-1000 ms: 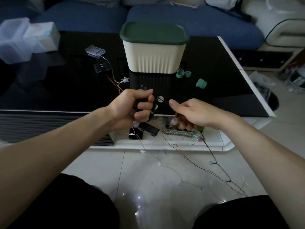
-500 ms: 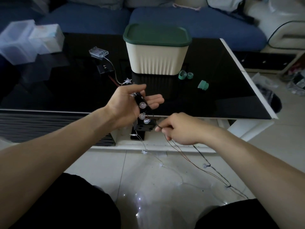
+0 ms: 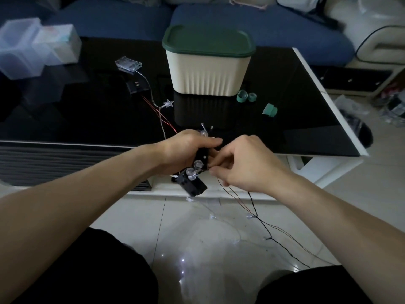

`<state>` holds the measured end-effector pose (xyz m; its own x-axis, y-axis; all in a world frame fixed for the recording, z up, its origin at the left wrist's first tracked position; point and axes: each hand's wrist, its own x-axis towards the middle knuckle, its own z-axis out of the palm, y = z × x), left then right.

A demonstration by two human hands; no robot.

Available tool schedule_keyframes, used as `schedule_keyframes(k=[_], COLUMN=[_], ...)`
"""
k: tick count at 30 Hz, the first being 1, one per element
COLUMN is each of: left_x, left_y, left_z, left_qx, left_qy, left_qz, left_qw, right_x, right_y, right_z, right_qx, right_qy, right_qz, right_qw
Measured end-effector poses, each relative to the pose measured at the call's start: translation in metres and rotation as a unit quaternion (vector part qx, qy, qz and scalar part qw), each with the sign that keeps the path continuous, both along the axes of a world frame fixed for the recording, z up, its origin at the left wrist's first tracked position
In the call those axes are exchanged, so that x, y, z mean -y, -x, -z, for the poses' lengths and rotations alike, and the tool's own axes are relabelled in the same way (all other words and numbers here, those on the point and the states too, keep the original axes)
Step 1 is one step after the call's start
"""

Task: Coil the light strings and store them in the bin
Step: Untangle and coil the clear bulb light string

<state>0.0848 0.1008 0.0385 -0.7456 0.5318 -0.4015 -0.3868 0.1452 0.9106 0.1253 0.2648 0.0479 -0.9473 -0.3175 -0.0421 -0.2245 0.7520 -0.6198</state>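
Observation:
My left hand point(image 3: 186, 150) grips a black battery box point(image 3: 202, 155) with round clear bulbs point(image 3: 198, 165) of a light string wound around it. My right hand point(image 3: 247, 164) pinches the string's thin dark wire point(image 3: 252, 200) just right of the box; the wire trails down across the floor. A second black box point(image 3: 192, 183) hangs below my left hand. The cream bin point(image 3: 208, 73) with a dark green lid stands closed on the black table point(image 3: 76, 119). Another string with a clear battery case point(image 3: 128, 64) and a star bulb point(image 3: 168, 103) lies on the table.
Three green tape rolls point(image 3: 246, 96) lie right of the bin. Clear plastic boxes point(image 3: 32, 47) sit at the table's far left. A blue sofa point(image 3: 263, 25) runs behind the table. Loose wire and small bulbs point(image 3: 249, 216) spread over the tiled floor between my knees.
My left hand closed again around the box and turned palm down. My right hand rose from below the table edge to the box, bringing the wire with it.

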Motion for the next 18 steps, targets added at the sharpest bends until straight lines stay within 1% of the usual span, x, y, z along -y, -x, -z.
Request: schedule_keyframes(k=[3, 5, 7, 10, 12, 15, 18], left_x=[0.000, 0.000, 0.001, 0.004, 0.004, 0.003, 0.004], left_y=[-0.004, -0.004, -0.004, -0.005, -0.006, -0.008, -0.010], left_z=[0.002, 0.004, 0.002, -0.003, -0.002, 0.000, -0.003], left_qx=[0.001, -0.006, -0.011, -0.028, -0.024, 0.001, -0.012], left_qy=[0.016, 0.024, 0.021, 0.040, 0.039, 0.051, 0.082], left_qz=[0.059, 0.078, 0.086, 0.157, 0.191, 0.212, 0.232], left_qw=[0.998, 0.997, 0.996, 0.986, 0.981, 0.976, 0.969], right_x=[-0.005, -0.008, -0.009, -0.010, -0.014, -0.024, -0.039], right_y=[0.004, 0.005, 0.006, 0.008, 0.012, 0.019, 0.024], right_z=[-0.004, -0.007, -0.008, -0.008, -0.009, -0.009, -0.009], right_qx=[-0.036, -0.054, -0.062, -0.058, -0.018, 0.060, 0.158], right_qy=[0.035, 0.046, 0.055, 0.061, 0.073, 0.075, 0.107], right_qz=[0.029, 0.031, 0.038, 0.047, 0.038, -0.007, -0.049], right_qw=[0.998, 0.997, 0.996, 0.995, 0.996, 0.995, 0.980])
